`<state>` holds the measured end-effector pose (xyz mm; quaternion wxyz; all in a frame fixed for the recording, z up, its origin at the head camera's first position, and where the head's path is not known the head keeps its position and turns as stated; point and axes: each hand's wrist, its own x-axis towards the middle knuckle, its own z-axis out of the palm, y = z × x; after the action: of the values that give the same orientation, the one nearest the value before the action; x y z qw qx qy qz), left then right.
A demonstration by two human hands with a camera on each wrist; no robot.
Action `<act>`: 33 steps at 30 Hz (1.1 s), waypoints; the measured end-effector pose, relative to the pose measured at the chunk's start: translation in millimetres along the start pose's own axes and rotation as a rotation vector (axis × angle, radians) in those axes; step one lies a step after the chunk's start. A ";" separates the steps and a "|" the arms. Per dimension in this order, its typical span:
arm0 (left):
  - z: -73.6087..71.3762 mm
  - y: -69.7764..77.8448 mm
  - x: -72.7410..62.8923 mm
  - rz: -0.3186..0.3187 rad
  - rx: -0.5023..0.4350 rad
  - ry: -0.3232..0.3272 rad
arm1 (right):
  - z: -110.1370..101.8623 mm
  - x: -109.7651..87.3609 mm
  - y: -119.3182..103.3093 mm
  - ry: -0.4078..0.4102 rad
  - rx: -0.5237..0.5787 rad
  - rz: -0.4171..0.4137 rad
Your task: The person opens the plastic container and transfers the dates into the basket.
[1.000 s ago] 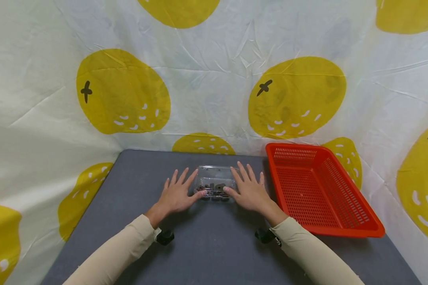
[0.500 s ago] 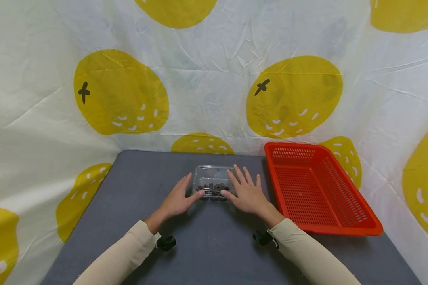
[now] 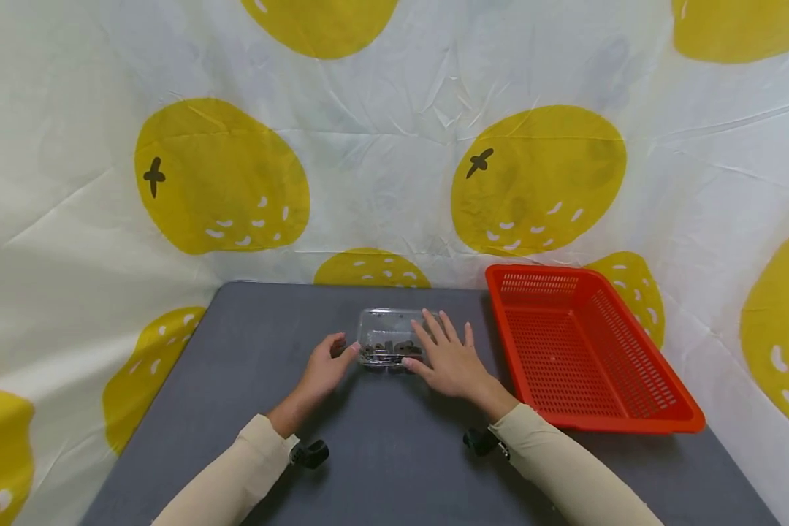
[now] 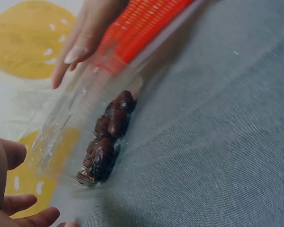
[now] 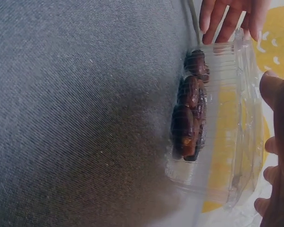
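Note:
A clear plastic box [image 3: 386, 326] sits on the grey table, with several dark reddish-brown dates [image 5: 189, 104] along its bottom. At the box's left side is my left hand [image 3: 322, 371], thumb toward the near left corner, fingers loosely bent and apart from the thumb. In the left wrist view its fingers show at the lower left with nothing between them. My right hand [image 3: 455, 365] lies over the box's right part, fingers spread and straight, thumb reaching toward the front edge. The right wrist view shows the rim standing close beside its thumb and fingers.
A red perforated plastic basket [image 3: 581, 422] stands on the right of the table, beside my right forearm. Behind the grey table [image 3: 394, 453] hangs a white cloth [image 3: 381, 183] printed with yellow fruit. A dark camera is strapped to each wrist.
My left hand has drawn back from the box's front left corner, its fingers going from spread to bent. The right hand stays spread over the right side, shifted slightly left. The box stays put.

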<state>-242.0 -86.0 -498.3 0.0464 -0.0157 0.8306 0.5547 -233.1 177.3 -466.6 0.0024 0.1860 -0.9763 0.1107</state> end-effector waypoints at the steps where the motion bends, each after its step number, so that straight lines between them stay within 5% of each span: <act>1: 0.9 -0.7 2.3 -0.017 -0.047 0.012 | 0.9 0.4 0.2 0.001 -0.003 -0.005; 6: 2.6 -2.0 9.7 -0.121 -0.284 0.030 | 4.6 2.7 -0.3 0.010 -0.022 -0.039; 13: 3.2 -2.9 10.8 -0.229 -0.559 -0.050 | 5.5 5.5 -5.0 0.034 -0.038 -0.078; 33: 4.8 -3.9 4.7 -0.253 -0.657 -0.122 | 15.5 16.4 -26.0 0.019 -0.108 -0.155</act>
<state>-246.1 -82.9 -504.2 0.1567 -0.0994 0.5950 0.7820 -238.3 144.5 -475.4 0.0304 0.2596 -0.9634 0.0591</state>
